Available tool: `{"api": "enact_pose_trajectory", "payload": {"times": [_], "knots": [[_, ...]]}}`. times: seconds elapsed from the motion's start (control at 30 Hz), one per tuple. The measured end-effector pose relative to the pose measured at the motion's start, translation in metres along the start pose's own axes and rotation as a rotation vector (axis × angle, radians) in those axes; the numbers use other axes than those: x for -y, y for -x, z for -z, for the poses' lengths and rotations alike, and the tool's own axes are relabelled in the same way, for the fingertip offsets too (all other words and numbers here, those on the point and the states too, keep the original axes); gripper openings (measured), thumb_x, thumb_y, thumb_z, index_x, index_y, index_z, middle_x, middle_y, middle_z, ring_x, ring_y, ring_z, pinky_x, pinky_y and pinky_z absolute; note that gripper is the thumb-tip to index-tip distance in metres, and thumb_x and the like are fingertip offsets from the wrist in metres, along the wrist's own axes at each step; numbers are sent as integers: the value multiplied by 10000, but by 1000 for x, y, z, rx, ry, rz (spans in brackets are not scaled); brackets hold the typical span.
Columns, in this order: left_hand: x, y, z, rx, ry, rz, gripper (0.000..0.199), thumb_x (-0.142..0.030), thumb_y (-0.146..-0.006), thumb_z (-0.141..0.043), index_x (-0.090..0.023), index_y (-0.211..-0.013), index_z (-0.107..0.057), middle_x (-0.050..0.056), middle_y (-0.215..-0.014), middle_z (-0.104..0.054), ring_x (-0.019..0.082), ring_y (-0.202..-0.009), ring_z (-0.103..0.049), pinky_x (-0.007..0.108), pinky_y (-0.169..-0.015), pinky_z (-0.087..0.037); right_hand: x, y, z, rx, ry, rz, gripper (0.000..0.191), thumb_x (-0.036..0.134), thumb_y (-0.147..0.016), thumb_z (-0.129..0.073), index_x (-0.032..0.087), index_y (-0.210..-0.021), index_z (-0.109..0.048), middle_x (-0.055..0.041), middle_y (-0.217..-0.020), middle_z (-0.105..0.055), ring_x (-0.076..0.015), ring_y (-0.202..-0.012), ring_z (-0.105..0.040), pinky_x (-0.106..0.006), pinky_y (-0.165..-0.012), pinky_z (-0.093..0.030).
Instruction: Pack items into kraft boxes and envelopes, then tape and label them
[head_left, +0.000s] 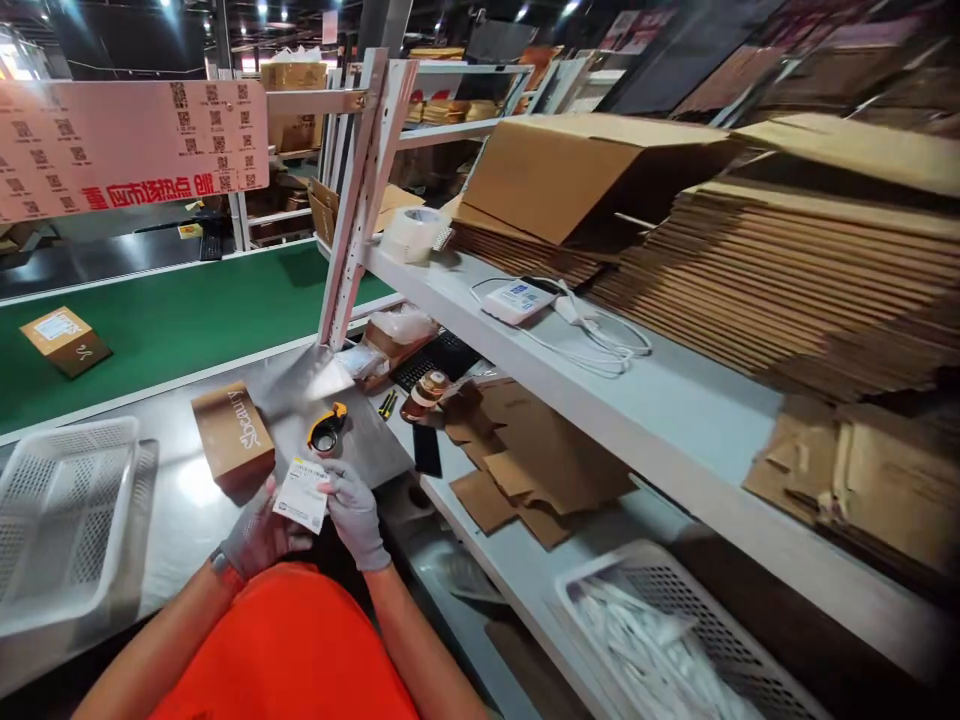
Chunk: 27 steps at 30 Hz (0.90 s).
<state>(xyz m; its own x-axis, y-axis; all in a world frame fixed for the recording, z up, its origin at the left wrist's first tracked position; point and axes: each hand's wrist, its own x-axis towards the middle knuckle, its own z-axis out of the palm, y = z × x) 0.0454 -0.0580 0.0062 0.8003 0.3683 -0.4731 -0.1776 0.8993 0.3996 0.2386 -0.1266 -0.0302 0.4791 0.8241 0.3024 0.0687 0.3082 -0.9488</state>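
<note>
A white printed label sheet is held up in front of my body, between both gloved hands. My left hand is closed on its left edge, with the thumb beside it. My right hand pinches the sheet's upper right edge. Just beyond them a brown carton with white lettering rests on the metal table. Right of the carton lies a yellow and black tape dispenser, close above the sheet. The fine print on the sheet is too small to read.
A white plastic basket stands at the left. Behind runs a green conveyor carrying a small box. The shelf at right bears a tape roll and stacked cardboard; below are a jar and phone.
</note>
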Motion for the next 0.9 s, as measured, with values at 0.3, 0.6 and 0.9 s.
{"api": "enact_pose_trajectory", "payload": {"times": [0.3,0.6,0.9], "knots": [[58,-11,-45,-268,-525,-220,641,-596,-658,-981,-94,-1017,-812,136,-917,-813,203,-715,-721,294,-611,-578,26,31,50,-186,123,-211,348,411,-924,-780,265,-1239,-812,-118,-1335,-794,-286,-1243,-730,-496,-1117,-585],[101,-17,-65,-503,-561,-352,650,-540,-646,-975,-84,-1092,-847,173,-1069,-862,290,-845,-805,346,-667,-638,56,89,82,68,-430,-744,499,648,-755,-933,213,-990,-865,-57,-970,-828,-200,-890,-736,-344,-830,-615],[147,-22,-80,-490,-519,-334,649,-553,-619,-988,-79,-1039,-849,168,-1012,-863,270,-797,-802,320,-633,-636,61,116,117,34,-438,-780,462,608,-703,-977,209,-896,-844,-35,-902,-801,-181,-837,-717,-344,-830,-622]]}}
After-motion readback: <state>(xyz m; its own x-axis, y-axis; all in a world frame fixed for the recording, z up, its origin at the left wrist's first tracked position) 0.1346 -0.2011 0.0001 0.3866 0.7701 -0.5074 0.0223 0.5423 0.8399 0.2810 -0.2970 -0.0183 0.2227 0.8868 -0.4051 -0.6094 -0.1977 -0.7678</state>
